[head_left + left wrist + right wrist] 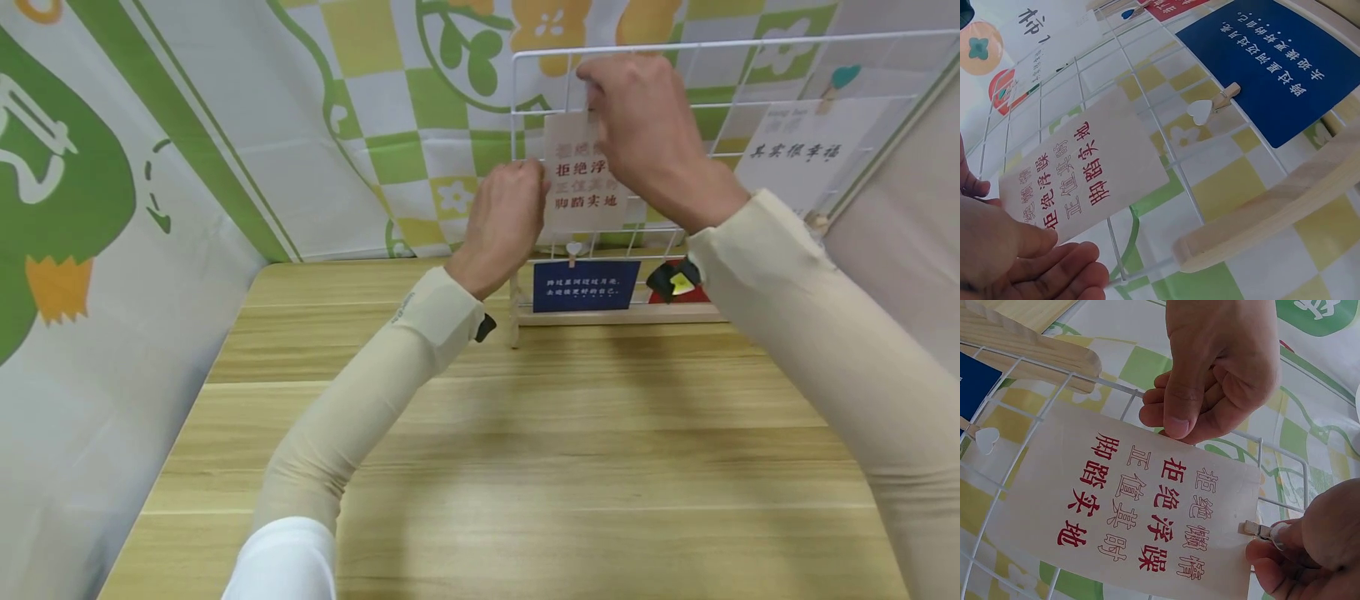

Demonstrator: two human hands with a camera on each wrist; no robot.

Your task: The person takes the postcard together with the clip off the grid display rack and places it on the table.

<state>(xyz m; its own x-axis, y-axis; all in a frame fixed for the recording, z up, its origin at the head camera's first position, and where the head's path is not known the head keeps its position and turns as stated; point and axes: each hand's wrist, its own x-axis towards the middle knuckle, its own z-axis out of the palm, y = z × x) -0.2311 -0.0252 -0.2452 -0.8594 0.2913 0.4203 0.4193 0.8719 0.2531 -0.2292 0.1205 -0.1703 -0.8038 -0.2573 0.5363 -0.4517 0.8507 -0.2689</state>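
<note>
A white card (581, 212) printed with red Chinese characters lies against a white wire grid (516, 108). My left hand (504, 218) pinches the card's left edge, with the thumb (1179, 427) right at the paper in the right wrist view. At the card's top edge, my right hand (648, 133) pinches a small wooden clothespin (1252, 529) with a pale heart on it. The clothespin's tip overlaps the card's edge. From the head view, the right hand hides the clothespin and part of the card.
Below hangs a blue card (585, 287) under a heart clothespin (573, 250), beside a partly hidden red card (697, 296). Another white card (810, 154) hangs at the right by a teal heart clip (844, 77). The grid's wooden base (622, 317) stands on a wooden table (465, 467) before a patterned cloth.
</note>
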